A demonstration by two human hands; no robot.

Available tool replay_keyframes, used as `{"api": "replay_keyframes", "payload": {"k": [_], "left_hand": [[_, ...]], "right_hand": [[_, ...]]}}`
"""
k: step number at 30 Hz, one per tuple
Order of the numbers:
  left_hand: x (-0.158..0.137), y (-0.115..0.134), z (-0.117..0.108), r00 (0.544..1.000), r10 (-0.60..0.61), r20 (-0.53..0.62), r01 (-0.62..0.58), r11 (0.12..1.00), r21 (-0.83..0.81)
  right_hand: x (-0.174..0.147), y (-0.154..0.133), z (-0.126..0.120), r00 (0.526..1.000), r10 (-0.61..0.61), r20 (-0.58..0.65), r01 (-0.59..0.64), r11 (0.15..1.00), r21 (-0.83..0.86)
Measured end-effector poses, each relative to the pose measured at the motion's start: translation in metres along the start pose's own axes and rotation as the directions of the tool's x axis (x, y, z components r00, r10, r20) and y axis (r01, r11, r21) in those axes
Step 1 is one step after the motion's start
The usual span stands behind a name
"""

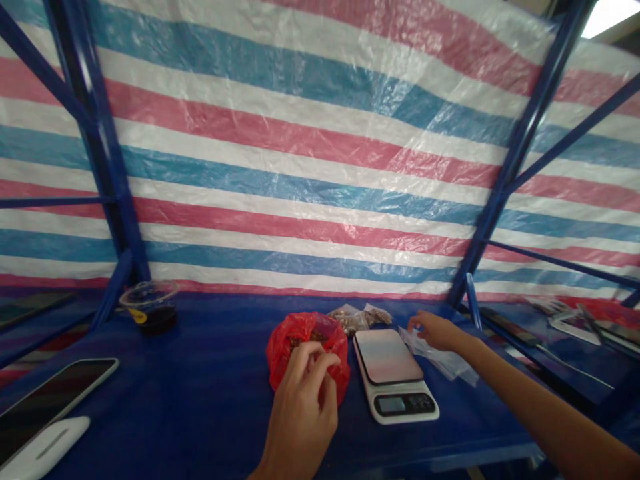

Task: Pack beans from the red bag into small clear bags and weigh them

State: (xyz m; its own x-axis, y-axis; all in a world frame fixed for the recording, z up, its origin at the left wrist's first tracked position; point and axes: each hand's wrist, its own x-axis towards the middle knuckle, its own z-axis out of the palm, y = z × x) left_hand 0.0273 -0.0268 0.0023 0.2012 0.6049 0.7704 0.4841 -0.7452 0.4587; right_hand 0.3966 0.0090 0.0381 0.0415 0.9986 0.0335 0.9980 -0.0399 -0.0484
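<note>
A red plastic bag (293, 337) holding small brown pieces sits on the blue table (200, 393). My left hand (305, 407) rests against the bag's front with its fingers pinched together at the opening; what they hold is hidden. Right of the bag stands a white digital kitchen scale (393, 377) with nothing on its platform. My right hand (435, 331) reaches past the scale's far right corner and touches a stack of clear plastic bags (443, 360). Two small clear bags of brown pieces (357, 317) lie behind the scale.
A clear plastic cup with dark liquid (150, 307) stands at the far left. A dark phone (47, 400) and a white flat device (43, 450) lie at the near left. Blue metal frame posts (505, 180) rise at both sides before a striped tarp (320, 167).
</note>
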Motion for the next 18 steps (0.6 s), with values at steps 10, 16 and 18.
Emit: {"api": "replay_keyframes", "payload": {"k": [10, 16, 18], "left_hand": [[-0.003, 0.005, 0.005, 1.000, -0.007, 0.009, 0.007, 0.999, -0.053], [-0.008, 0.021, 0.002, 0.970, -0.124, 0.209, 0.194, 0.914, -0.356], [-0.011, 0.028, 0.004, 0.909, -0.201, 0.366, 0.374, 0.780, -0.501]], "right_hand": [[-0.016, -0.003, -0.009, 0.998, -0.029, -0.061, 0.028, 1.000, -0.011], [-0.046, -0.050, -0.047, 0.934, -0.241, -0.262, 0.283, 0.950, 0.133], [-0.069, -0.086, -0.054, 0.884, -0.366, -0.291, 0.447, 0.844, 0.295]]}}
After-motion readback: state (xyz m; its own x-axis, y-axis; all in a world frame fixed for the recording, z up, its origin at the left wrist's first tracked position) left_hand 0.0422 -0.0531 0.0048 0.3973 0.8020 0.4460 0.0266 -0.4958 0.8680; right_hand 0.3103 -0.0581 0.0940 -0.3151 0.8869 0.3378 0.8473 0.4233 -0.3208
